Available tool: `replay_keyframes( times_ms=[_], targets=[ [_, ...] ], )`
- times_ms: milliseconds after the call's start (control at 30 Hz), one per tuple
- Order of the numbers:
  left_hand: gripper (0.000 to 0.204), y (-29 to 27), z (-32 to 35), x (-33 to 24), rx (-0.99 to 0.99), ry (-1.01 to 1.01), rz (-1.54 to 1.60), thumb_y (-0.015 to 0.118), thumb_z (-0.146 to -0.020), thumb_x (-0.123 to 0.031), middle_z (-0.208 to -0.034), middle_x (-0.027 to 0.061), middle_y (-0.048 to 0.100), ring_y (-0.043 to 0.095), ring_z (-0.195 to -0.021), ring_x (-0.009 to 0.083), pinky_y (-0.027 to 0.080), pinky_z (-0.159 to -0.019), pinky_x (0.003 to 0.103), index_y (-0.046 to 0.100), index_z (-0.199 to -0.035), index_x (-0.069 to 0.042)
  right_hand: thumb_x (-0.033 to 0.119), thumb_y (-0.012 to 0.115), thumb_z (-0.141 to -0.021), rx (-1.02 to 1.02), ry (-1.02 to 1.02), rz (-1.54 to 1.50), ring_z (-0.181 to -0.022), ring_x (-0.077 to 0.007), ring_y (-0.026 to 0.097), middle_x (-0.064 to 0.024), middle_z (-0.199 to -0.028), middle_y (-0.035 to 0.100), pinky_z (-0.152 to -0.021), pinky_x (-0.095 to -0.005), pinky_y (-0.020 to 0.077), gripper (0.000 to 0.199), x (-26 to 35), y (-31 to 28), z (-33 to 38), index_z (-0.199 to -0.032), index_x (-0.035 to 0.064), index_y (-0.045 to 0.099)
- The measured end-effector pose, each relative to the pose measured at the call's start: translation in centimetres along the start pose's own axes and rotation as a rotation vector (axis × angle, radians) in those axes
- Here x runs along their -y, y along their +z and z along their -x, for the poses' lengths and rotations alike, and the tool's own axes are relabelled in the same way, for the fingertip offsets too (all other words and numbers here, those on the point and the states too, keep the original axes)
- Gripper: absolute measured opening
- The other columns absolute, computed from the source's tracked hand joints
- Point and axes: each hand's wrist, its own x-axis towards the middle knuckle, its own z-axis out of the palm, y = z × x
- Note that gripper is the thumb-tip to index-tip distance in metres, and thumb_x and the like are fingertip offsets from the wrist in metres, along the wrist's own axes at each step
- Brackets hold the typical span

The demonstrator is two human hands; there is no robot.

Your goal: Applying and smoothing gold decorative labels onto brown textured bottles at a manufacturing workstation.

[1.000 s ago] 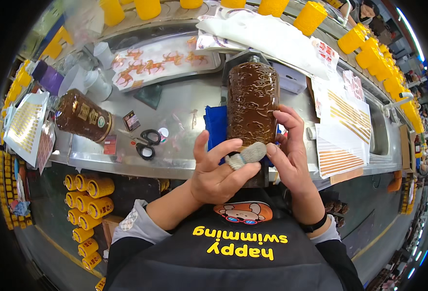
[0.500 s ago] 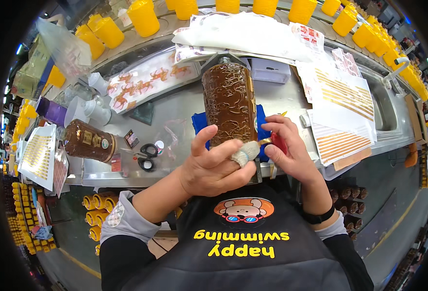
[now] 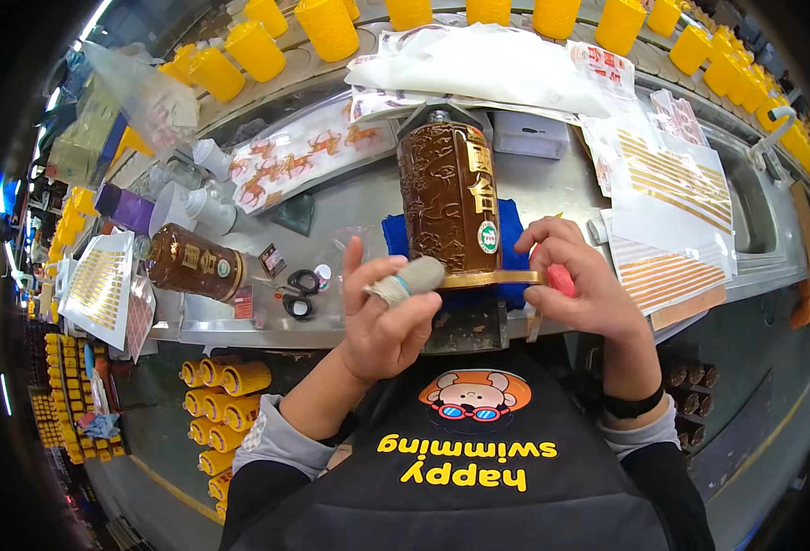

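A brown glass bottle [image 3: 446, 197] with raised relief and gold lettering lies in front of me, neck away, on a blue cloth [image 3: 511, 220]. Along its base runs a narrow gold strip [image 3: 492, 278], its free end extending right. My right hand [image 3: 575, 280] pinches that end between thumb and fingers; a red covering shows at one finger. At the base's left side is my left hand [image 3: 388, 312], fingers apart, one wrapped in a pale cloth finger cover [image 3: 409, 280]. The wrapped fingertip is against the strip or base; exact contact is hard to tell.
A second brown bottle [image 3: 194, 264] lies left, beside black-handled scissors [image 3: 302, 292]. Sheets of gold strips [image 3: 671, 248] lie right, near a sink [image 3: 754, 207]. A decal sheet [image 3: 304, 156] is at back left; yellow bottles [image 3: 327, 28] line the far conveyor.
The bottle has turned, bringing its gold lettering and round green mark into view. My left hand has shifted away from over the base, exposing the gold strip. My right hand still pinches its end.
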Motion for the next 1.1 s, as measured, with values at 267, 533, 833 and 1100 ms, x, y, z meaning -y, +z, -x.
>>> replay_keyframes(
  times_ms=[267, 533, 833, 1100],
  targets=[
    [0.018, -0.4, -2.7, 0.3, 0.138, 0.297, -0.097, 0.067, -0.077, -0.013, -0.079, -0.0040, 0.069, 0.056, -0.113, 0.0199, 0.022, -0.118, 0.054, 0.066, -0.095, -0.017, 0.017, 0.072, -0.088, 0.065, 0.136, -0.443, -0.092, -0.0147, 0.052, -0.0008, -0.085, 0.059, -0.089, -0.0328, 0.0414, 0.017, -1.7, -1.1, 1.0, -0.082, 0.0066, 0.059],
    [0.057, 1.9, -3.8, 0.2, 0.155, 0.002, -0.013, 0.078, -0.075, -0.007, -0.123, 0.0151, 0.059, 0.053, -0.125, 0.0361, 0.024, -0.116, 0.059, 0.051, -0.124, -0.011, 0.018, 0.071, -0.089, 0.089, 0.301, -0.640, -0.093, -0.0110, 0.050, 0.0010, -0.082, 0.057, -0.081, -0.0257, 0.0435, 0.019, -1.4, -1.1, 0.9, -0.082, 0.0057, 0.059],
    [0.043, 0.0, -0.2, 0.1, 0.032, -0.087, 0.058, 0.074, -0.082, -0.009, -0.117, 0.0153, 0.063, 0.060, -0.110, 0.0355, 0.028, -0.112, 0.061, 0.053, -0.120, -0.010, 0.018, 0.067, -0.092, 0.096, 0.195, -0.702, -0.090, -0.0114, 0.053, -0.0036, -0.086, 0.058, -0.075, -0.0235, 0.0440, 0.021, -1.9, -1.3, 0.2, -0.078, 0.0049, 0.057],
    [0.021, -0.5, -1.7, 0.1, 0.123, 0.251, -0.103, 0.069, -0.077, -0.009, -0.089, -0.0002, 0.072, 0.058, -0.114, 0.0220, 0.018, -0.120, 0.055, 0.067, -0.098, -0.015, 0.021, 0.064, -0.095, -0.002, 0.310, -0.773, -0.081, -0.0119, 0.057, -0.0076, -0.091, 0.062, -0.075, -0.0256, 0.0472, 0.023, -2.5, -1.2, 1.1, -0.086, 0.0009, 0.061]
  ],
)
